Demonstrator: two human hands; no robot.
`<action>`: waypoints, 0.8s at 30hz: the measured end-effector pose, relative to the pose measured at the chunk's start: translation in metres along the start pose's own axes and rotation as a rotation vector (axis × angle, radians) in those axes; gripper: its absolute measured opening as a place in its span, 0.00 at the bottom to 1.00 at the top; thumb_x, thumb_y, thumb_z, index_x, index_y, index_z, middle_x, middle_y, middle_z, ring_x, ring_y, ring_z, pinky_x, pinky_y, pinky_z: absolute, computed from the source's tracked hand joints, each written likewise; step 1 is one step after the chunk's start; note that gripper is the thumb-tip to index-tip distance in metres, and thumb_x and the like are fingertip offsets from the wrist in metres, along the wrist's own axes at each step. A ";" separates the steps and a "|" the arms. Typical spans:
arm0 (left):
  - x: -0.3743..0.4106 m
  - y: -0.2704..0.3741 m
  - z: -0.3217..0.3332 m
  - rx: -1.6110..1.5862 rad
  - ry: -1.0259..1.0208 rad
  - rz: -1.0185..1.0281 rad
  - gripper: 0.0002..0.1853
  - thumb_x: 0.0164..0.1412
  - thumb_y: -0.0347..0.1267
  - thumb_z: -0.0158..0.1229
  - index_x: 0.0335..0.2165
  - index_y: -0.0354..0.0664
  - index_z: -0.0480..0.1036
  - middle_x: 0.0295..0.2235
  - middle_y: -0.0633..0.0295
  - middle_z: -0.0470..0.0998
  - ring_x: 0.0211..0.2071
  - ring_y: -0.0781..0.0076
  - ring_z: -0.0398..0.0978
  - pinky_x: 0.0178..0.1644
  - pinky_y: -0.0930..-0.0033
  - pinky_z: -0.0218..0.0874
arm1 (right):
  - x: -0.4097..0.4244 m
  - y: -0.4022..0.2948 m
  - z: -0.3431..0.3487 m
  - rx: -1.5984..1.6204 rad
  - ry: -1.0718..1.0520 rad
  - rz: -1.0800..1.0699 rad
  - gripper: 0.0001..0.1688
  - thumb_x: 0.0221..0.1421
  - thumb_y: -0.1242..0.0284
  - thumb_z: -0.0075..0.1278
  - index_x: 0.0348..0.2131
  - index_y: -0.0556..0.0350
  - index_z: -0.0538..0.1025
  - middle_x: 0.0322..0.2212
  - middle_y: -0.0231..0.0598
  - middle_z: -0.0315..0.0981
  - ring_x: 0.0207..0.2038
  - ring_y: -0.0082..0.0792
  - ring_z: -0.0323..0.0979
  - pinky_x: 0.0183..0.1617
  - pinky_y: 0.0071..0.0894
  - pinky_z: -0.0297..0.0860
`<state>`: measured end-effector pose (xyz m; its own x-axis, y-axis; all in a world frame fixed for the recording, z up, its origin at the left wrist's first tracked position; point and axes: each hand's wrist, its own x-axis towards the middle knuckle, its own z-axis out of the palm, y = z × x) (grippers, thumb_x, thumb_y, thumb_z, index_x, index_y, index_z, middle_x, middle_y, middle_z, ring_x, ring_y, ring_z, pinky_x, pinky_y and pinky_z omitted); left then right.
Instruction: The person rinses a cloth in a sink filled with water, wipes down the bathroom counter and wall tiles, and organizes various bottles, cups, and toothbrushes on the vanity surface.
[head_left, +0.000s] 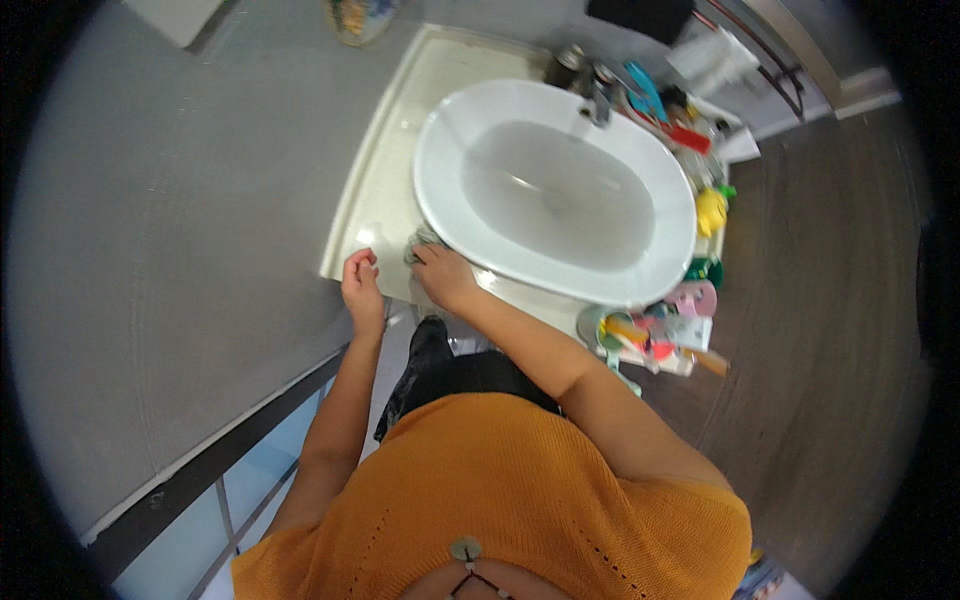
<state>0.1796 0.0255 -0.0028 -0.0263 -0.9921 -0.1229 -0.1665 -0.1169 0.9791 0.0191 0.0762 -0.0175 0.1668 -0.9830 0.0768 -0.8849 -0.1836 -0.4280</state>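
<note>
My right hand (444, 277) presses a crumpled grey cloth (423, 244) against the cream countertop (382, 202), beside the lower left rim of a white oval basin (430, 176). Cloudy greyish water (555, 199) lies in the basin. To the left, my left hand (361, 289) is raised near the counter's front left corner, its fingers loosely curled and apart from the thumb, holding nothing. A metal faucet (601, 97) stands at the basin's far side.
Along the counter's right side stand a yellow figure (711, 212), a pink cup (696, 298) and a cup with brushes (598, 328). A red-handled item (686, 138) and a blue item (645, 90) lie behind the basin. A grey wall (225, 225) borders the counter's left.
</note>
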 end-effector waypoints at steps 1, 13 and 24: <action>-0.007 0.001 0.006 -0.036 -0.021 -0.002 0.11 0.65 0.30 0.45 0.41 0.36 0.70 0.37 0.62 0.74 0.40 0.74 0.71 0.45 0.72 0.62 | -0.009 0.003 -0.003 -0.025 0.005 -0.003 0.13 0.42 0.73 0.51 0.32 0.56 0.78 0.44 0.40 0.69 0.49 0.41 0.67 0.49 0.36 0.66; -0.072 0.030 0.116 -0.051 -0.516 0.098 0.10 0.60 0.26 0.51 0.40 0.34 0.71 0.35 0.62 0.74 0.37 0.76 0.70 0.44 0.74 0.62 | -0.098 -0.016 -0.195 0.225 0.251 0.446 0.15 0.53 0.66 0.51 0.40 0.50 0.77 0.40 0.42 0.74 0.40 0.46 0.73 0.43 0.39 0.70; -0.160 0.040 0.193 0.224 -1.101 -0.006 0.21 0.55 0.35 0.58 0.45 0.34 0.69 0.39 0.53 0.74 0.30 0.69 0.76 0.38 0.67 0.67 | -0.262 0.000 -0.256 0.535 0.640 0.868 0.11 0.55 0.73 0.50 0.37 0.59 0.77 0.25 0.42 0.76 0.25 0.31 0.74 0.30 0.27 0.69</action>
<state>-0.0135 0.1886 0.0248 -0.8629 -0.3972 -0.3125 -0.3401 -0.0011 0.9404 -0.1362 0.3323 0.1925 -0.7752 -0.6294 -0.0538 -0.2775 0.4158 -0.8661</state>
